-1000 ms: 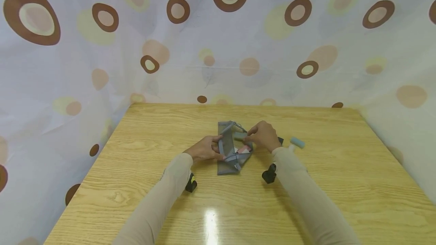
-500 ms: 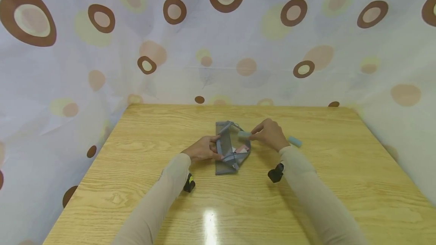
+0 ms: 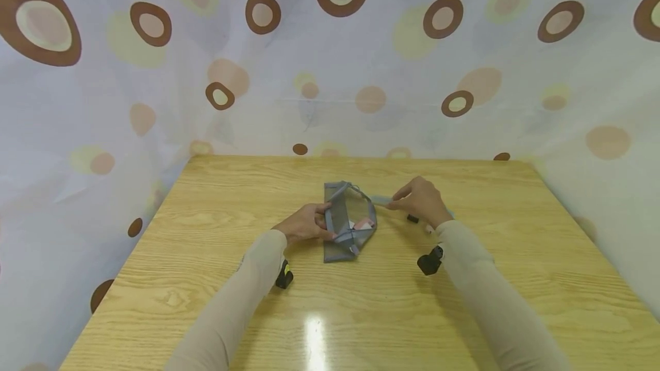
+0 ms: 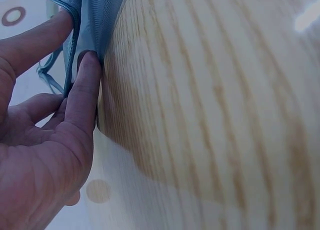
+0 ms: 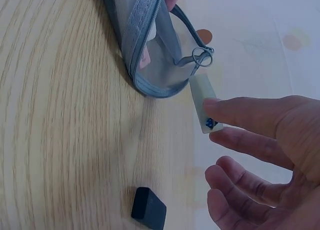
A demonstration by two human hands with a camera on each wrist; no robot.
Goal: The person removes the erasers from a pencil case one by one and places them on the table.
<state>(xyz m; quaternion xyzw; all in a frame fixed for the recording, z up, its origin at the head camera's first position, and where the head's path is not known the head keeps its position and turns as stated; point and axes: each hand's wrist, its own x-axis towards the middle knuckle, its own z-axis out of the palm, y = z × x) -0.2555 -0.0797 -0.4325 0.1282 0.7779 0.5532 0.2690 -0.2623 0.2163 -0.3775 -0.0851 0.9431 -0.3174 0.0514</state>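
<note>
1. Pouch, grey-blue mesh with fabric-bound edges (image 3: 340, 215): one, resting on the pale wood-grain counter (image 3: 361, 314), mouth spread towards the right. A small ring (image 5: 202, 57) hangs at the rim.
2. Left hand (image 3: 301, 224): fingers clamped on the pouch's left side. Purpose, as judged: thin mesh has little stiffness and would likely sag flat, so the grip steadies it and props the mouth wide.
3. Block, pale green, flat and rectangular, with a dark blue mark at one end (image 5: 198, 95): one, held just beside the pouch's rim, outside the mouth. Whether it touches the rim cannot be told.
4. Right hand (image 3: 424, 202): thumb and forefinger clamped on the block's marked end; other fingers loosely bent, holding nothing. Purpose, as judged: an end grip leaves the far end free and the fingers out of the mouth's way.
5. Pink-and-white pieces (image 3: 364, 223): inside the pouch, near its lower side, seen through the mouth; count unclear.
6. Block, black, box-shaped (image 5: 149, 208): one, on the counter near the right hand, within easy reach; untouched.
7. Light blue piece (image 3: 451, 214): one, mostly hidden behind the right wrist; shape not readable here.
</note>
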